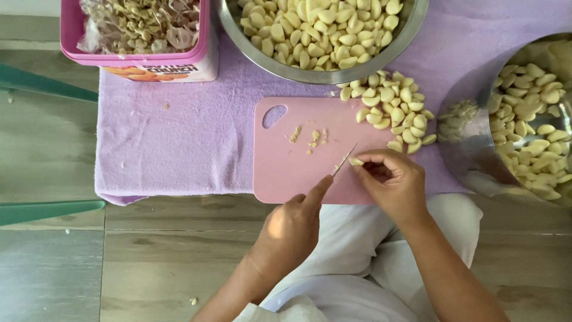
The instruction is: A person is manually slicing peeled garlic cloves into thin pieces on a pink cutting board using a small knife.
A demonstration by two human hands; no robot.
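Small knife (344, 161) gripped in left hand (292, 229), forefinger laid along spine. Garlic clove (356, 161) pinched by right hand (393, 185) on pink cutting board (292, 173). Risk judged: blade close to fingertips (364, 160); nick likely if clove rolls.

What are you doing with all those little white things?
A person is trimming peeled garlic. The left hand holds a small knife against one peeled garlic clove that the right hand pinches on the pink plastic cutting board. A heap of peeled cloves lies at the board's far corner. Two steel bowls hold more cloves, and a pink tub holds papery skins. Everything sits on a lilac towel.
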